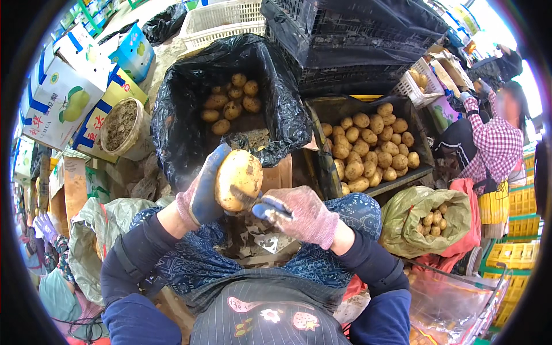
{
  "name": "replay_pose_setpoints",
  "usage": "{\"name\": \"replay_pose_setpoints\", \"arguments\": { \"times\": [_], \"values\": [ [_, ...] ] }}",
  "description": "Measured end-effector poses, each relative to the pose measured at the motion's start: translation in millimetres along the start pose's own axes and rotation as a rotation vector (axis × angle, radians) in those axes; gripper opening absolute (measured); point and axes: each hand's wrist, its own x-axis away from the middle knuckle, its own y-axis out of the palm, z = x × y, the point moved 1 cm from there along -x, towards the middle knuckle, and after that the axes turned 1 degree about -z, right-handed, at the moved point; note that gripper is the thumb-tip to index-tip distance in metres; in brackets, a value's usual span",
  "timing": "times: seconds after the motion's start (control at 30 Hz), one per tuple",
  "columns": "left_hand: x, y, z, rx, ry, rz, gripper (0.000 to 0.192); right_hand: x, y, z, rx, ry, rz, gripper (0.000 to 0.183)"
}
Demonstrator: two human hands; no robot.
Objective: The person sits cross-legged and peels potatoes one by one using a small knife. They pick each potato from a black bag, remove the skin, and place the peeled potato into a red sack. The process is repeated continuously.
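Note:
A large pale-yellow potato (pixel 239 179) with brown specks rests in my left hand (pixel 206 186), which wears a blue-palmed knit glove. My right hand (pixel 297 213), gloved in pink knit with blue fingertips, grips a small tool (pixel 244 199). Its dark, flat end touches the lower part of the potato; motion blur hides whether it is a knife or a scraper. Just beyond both hands stands a container lined with a black plastic bag (pixel 181 99), with several potatoes (pixel 233 110) lying inside. To the right, a black-lined crate (pixel 379 188) holds many potatoes (pixel 371 142).
Left are a bucket of soil (pixel 123 127) and fruit cartons (pixel 64 99). Black crates (pixel 340 47) are stacked ahead. A green woven sack (pixel 396 220) of potatoes stands right, near a co-worker in a checked shirt (pixel 498 136). Another person's gloved hand (pixel 45 226) shows at far left.

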Motion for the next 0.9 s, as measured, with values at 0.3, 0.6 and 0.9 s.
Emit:
{"name": "replay_pose_setpoints", "arguments": {
  "times": [0.3, 0.6, 0.9],
  "values": [
    [9.2, -1.3, 5.8, 0.055, -0.164, -0.055, 0.066, 3.5, -21.6, -3.0, -0.538, 0.391, 0.177, 0.018],
    [11.9, 5.1, 2.2, -0.042, -0.114, 0.023, 0.062, 5.7, -20.2, -2.3, -0.365, 0.244, 0.135, 0.021],
    [5.9, 13.0, 2.8, -0.678, 0.133, 0.089, 0.065, 5.0, 6.8, -3.0, 0.163, -0.066, -0.117, 0.024]
  ]
}}
